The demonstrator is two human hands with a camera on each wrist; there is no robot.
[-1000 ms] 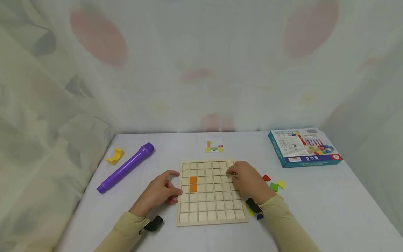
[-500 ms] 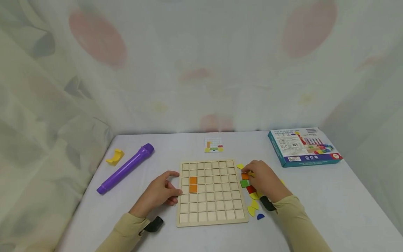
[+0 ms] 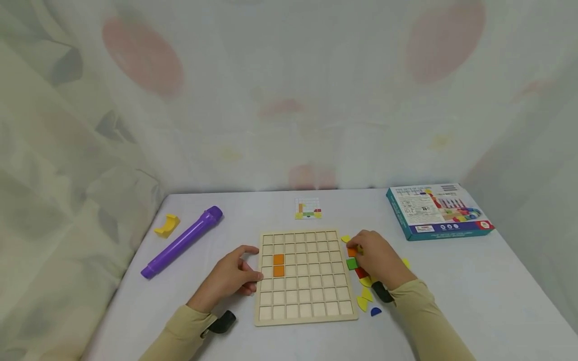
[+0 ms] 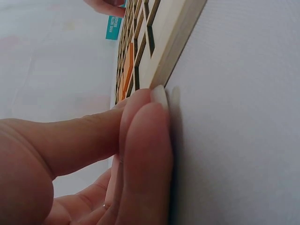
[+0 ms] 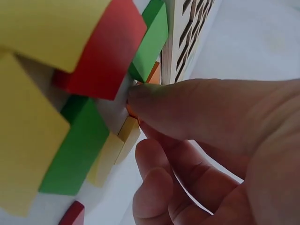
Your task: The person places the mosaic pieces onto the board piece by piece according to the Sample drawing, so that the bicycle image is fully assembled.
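While a pale patterned cloth hangs behind, a white table carries everything else. Nearest its middle lies a flat wooden grid board, its squares mostly bare. Toward the far right rests a blue-and-white box, printed side up, and on the left a purple tube lies at a slant.

The left hand rests at the board's left edge, forefinger and thumb spread wide and touching the rim, the other fingers loosely bent below. The right hand reaches down just beyond the board's right edge, thumb and forefinger narrowly apart at a loose orange tile; whether they pinch it, I cannot tell.

Past the board's far edge lies a small printed card, and a curved yellow piece sits near the tube. Two orange squares fill the second column from the left, third and fourth rows down. Near the right hand lie a green square, a red tile, yellow pieces and a blue half-disc.
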